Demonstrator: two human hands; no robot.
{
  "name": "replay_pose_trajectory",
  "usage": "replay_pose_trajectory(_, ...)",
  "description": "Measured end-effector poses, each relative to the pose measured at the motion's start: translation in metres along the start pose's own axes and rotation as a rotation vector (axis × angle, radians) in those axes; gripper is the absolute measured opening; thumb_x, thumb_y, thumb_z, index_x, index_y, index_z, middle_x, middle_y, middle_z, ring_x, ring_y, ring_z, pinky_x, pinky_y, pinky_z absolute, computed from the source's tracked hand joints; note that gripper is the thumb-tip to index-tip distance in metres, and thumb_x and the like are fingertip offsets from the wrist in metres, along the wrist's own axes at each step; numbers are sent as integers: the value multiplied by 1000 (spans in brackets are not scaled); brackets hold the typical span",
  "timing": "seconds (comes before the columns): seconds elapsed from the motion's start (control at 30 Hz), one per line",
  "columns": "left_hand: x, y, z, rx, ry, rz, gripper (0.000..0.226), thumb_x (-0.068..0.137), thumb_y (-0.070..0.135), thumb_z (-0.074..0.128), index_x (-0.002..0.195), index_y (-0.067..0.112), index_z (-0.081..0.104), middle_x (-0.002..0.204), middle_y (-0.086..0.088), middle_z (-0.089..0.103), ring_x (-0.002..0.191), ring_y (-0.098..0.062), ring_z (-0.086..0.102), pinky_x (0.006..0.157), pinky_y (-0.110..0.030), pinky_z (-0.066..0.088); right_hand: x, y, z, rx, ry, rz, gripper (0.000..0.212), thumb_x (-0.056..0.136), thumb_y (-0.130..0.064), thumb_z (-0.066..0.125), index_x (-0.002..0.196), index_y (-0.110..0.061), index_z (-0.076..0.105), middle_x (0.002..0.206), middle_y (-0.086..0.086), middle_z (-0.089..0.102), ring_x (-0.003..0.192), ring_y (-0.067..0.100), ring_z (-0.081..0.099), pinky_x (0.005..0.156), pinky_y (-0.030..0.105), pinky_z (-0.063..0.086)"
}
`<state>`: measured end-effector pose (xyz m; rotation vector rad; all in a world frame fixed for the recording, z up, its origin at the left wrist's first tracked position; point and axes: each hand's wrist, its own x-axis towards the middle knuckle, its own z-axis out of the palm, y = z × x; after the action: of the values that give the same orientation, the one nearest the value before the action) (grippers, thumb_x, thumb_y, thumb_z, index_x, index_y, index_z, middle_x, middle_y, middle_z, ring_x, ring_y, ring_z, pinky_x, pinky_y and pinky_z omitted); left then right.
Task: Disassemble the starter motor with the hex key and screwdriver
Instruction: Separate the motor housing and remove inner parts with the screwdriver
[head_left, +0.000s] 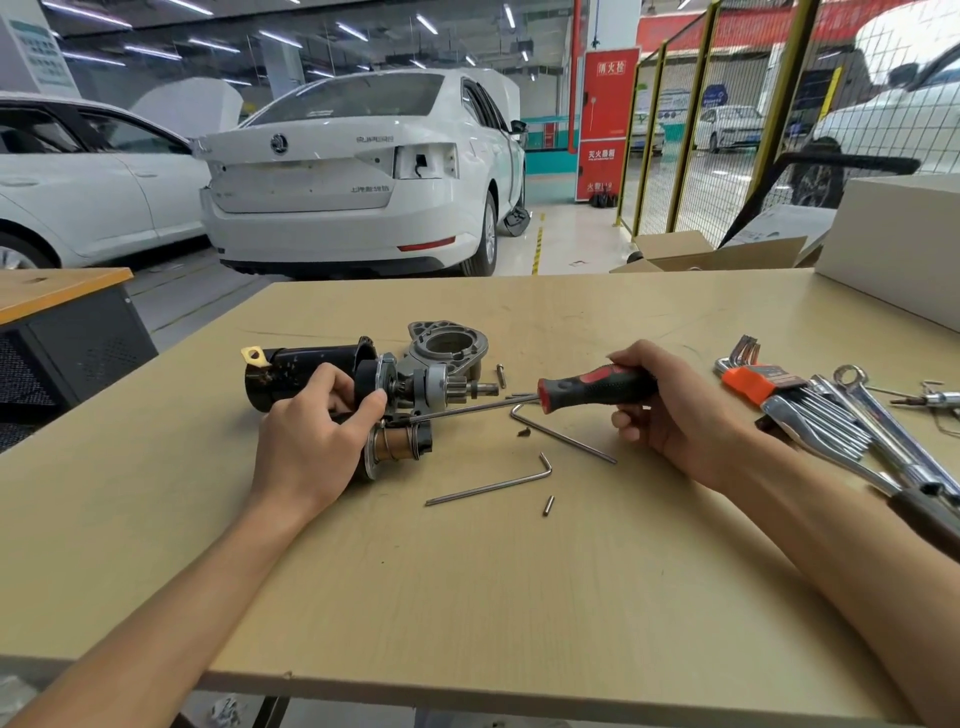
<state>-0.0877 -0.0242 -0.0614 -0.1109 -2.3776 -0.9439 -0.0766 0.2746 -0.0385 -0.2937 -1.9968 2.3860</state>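
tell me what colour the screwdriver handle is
Red and black, clearest in the head view, where the right hand grips the screwdriver handle.

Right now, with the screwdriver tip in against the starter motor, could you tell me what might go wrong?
The screwdriver blade meets the starter motor right beside the left hand; a slip could jab the thumb. The right hand holds the handle loosely, so prying could twist it free. A small pin and screw lie loose on the table and could be knocked away.
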Motion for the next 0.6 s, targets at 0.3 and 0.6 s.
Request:
replay_pose_trajectory(0.3,-3,1,1,20,65,1,39,81,58,47,81,21,57,72,9,62,71,-19,58,66,-33,39,-2,-3,-2,92,191,0,15,90,-22,57,83,-9,54,63,7,55,39,13,47,35,21,41)
replay_pose_trajectory(0.6,-5,4,2,18,102,24,33,84,54,45,74,25,57,63,12,58,65,-12,56,58,-32,34,9,-3,-15,-265,455,-143,28,91,-40,57,90,-12,62,75,7,63,58,17,55,53,29,46)
